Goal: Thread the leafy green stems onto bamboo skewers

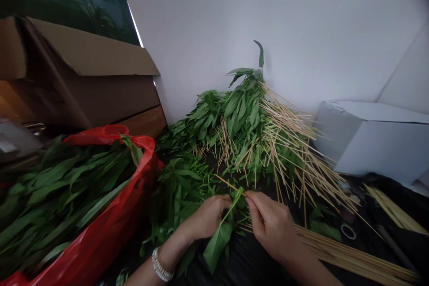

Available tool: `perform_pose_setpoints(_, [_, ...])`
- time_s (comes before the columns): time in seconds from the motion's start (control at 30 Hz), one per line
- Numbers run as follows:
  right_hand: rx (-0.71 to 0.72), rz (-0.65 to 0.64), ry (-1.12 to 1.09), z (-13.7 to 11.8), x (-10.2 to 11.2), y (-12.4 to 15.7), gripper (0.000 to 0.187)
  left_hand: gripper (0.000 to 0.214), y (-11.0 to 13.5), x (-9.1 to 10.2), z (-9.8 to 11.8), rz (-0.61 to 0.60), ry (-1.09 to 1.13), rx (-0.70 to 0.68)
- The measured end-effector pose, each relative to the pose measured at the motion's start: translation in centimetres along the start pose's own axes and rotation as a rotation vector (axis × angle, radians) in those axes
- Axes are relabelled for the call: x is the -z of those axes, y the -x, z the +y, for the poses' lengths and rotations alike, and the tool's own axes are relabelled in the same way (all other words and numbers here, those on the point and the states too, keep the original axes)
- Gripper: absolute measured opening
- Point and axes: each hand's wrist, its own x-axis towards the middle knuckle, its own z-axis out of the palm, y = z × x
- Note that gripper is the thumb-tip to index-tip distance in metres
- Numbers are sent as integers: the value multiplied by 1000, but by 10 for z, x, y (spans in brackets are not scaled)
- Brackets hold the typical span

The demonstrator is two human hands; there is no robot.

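My left hand (208, 216), with a bead bracelet at the wrist, is closed around a leafy green stem (219, 237) whose long leaf hangs down below it. My right hand (270, 225) pinches a thin bamboo skewer (228, 183) whose tip pokes up and left past the stem. Both hands meet just in front of a tall heap of skewered greens (248, 116) leaning on the white wall. Loose green leaves (181, 187) lie directly behind my left hand.
A red plastic bag (110, 228) full of greens stands at left, below an open cardboard box (83, 80). Bare skewers (351, 259) lie in a bundle at right on black sheeting, with more skewers (392, 208) farther right. A white box (375, 143) sits at right.
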Motion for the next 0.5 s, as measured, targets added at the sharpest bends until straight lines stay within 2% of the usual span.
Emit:
perform_pose_setpoints(0.1, [0, 21, -10, 2, 1, -1, 18, 8, -4, 4, -6, 189, 205, 88])
perform_pose_setpoints(0.23, [-1, 38, -5, 5, 1, -1, 18, 25, -9, 19, -11, 434, 553, 199])
perform_pose_setpoints(0.37, [-25, 5, 25, 6, -1, 1, 19, 37, -6, 30, -7, 539, 837, 282])
perform_pose_setpoints(0.5, [-55, -61, 63, 7, -3, 2, 23, 32, -4, 31, -3, 587, 954, 295])
